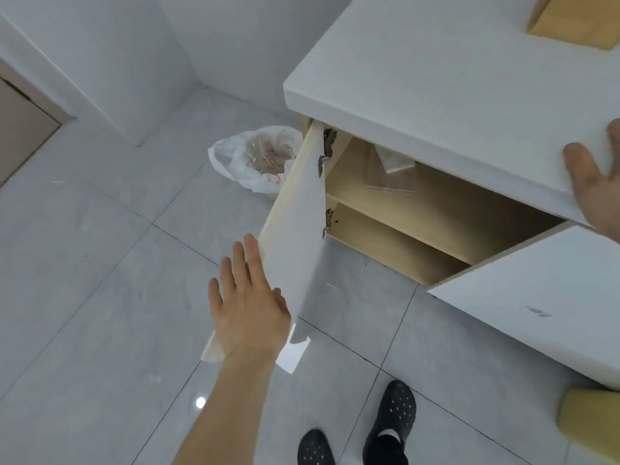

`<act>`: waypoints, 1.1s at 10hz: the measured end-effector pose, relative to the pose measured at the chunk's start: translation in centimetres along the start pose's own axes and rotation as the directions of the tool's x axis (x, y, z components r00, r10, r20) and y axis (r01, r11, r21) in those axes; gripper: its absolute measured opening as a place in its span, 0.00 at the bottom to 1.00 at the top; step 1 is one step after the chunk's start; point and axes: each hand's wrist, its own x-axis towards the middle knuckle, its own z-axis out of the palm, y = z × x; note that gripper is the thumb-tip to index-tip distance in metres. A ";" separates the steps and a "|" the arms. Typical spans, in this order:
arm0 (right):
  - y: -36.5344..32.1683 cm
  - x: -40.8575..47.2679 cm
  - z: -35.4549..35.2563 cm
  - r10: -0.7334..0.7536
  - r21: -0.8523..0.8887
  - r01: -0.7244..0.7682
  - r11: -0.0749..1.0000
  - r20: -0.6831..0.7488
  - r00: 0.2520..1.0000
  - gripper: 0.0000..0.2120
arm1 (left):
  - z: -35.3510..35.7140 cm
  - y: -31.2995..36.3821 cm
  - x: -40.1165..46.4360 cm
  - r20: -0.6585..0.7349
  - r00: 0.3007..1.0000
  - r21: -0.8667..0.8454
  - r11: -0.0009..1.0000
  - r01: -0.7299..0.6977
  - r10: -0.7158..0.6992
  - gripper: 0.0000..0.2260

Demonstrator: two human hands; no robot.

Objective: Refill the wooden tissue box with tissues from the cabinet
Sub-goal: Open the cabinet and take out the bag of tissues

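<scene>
The wooden tissue box (573, 21) sits on the white counter (453, 78) at the top right, cut off by the frame edge. Below the counter the cabinet (436, 209) stands with its left door (295, 229) swung wide. A clear plastic pack of white tissues (391, 159) lies on the upper shelf, partly hidden by the counter edge. My left hand (248, 303) rests flat against the outer face of the door, fingers spread. My right hand (597, 186) lies open on the counter's front edge at the far right.
A white bin bag with rubbish (258, 156) stands on the grey tiled floor left of the cabinet. The closed right cabinet door (536, 297) is beside the opening. My feet in dark perforated clogs (392, 417) stand before it. A yellow object (587, 421) is at bottom right.
</scene>
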 end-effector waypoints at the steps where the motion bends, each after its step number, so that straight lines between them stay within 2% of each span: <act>1: 1.4 2.0 0.0 -0.019 0.005 0.019 1.000 -0.016 1.000 0.34 | -0.2 -1.4 1.9 -0.020 0.999 0.013 0.999 0.049 -0.049 0.45; 2: -3.1 1.6 -4.4 -0.024 -0.186 0.006 0.983 -0.098 0.995 0.35 | -0.2 -3.3 4.1 -0.036 0.998 0.039 0.998 0.054 -0.053 0.45; 3: -9.7 0.0 -9.6 -0.123 -0.572 0.155 0.805 0.094 0.988 0.29 | -0.3 -4.9 5.7 -0.025 0.998 0.033 0.998 0.051 -0.050 0.44; 4: -12.0 -0.8 -11.1 -0.054 -0.560 0.161 0.812 0.202 0.978 0.29 | -0.5 -5.6 6.2 -0.007 0.999 -0.002 0.999 0.034 -0.034 0.44; 5: -13.7 -1.3 -11.8 -0.025 -0.471 0.111 0.875 0.186 0.982 0.29 | -0.5 -5.2 5.4 -0.070 0.997 -0.094 0.996 0.009 -0.016 0.41; 6: -15.4 -4.6 -11.9 -0.141 -0.321 0.155 0.934 0.065 0.988 0.24 | -0.3 -3.4 3.8 -0.241 0.970 -0.207 0.974 -0.094 0.042 0.33; 7: -17.7 -9.8 -10.3 -0.428 -0.122 0.421 0.899 -0.038 0.903 0.20 | 0.3 0.1 2.6 -0.324 0.923 -0.283 0.910 -0.303 0.207 0.27; 8: -19.4 -15.2 -6.6 -0.544 0.080 0.538 0.839 0.112 0.831 0.17 | 1.7 4.4 2.2 -0.210 0.925 -0.412 0.830 -0.377 0.316 0.24; 9: -18.1 -18.0 -1.7 -0.499 0.136 0.483 0.865 0.333 0.800 0.13 | 4.4 7.9 3.2 -0.035 0.949 -0.529 0.800 -0.284 0.313 0.21; 10: -15.4 -17.1 3.1 -0.350 0.107 0.341 0.934 0.462 0.815 0.12 | 8.0 10.3 5.7 0.095 0.961 -0.605 0.781 -0.153 0.262 0.19; 11: -12.9 -13.9 7.6 -0.209 0.044 0.214 0.976 0.482 0.851 0.10 | 11.3 13.2 9.1 0.150 0.965 -0.642 0.764 -0.069 0.213 0.16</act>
